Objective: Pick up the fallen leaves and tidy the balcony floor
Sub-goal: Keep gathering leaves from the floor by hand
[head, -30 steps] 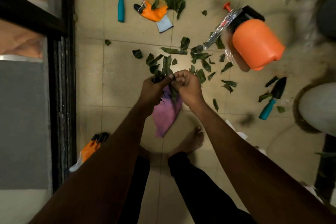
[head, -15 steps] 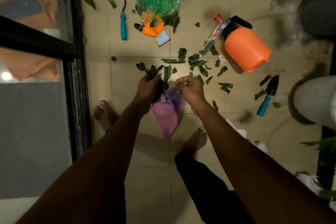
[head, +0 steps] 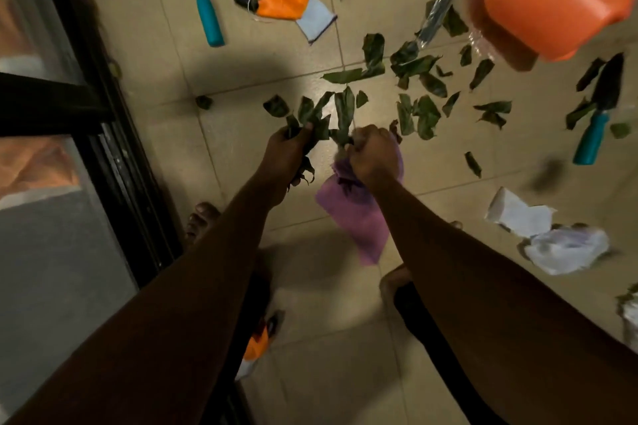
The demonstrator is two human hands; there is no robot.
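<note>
your left hand (head: 288, 148) clenched round a bunch of fallen leaves (head: 312, 115), your right hand (head: 374, 155) gripping the mouth of the purple bag (head: 359, 221) just beside it: hold that mouth wide and feed the bunch in whole, as scattered leaves (head: 426, 114) remain on the balcony floor (head: 224, 155) beyond.

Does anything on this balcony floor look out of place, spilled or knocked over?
Yes. Loose leaves litter the tiles at centre, the orange sprayer seems to lie on its side at upper right, and crumpled paper sits at right.
</note>
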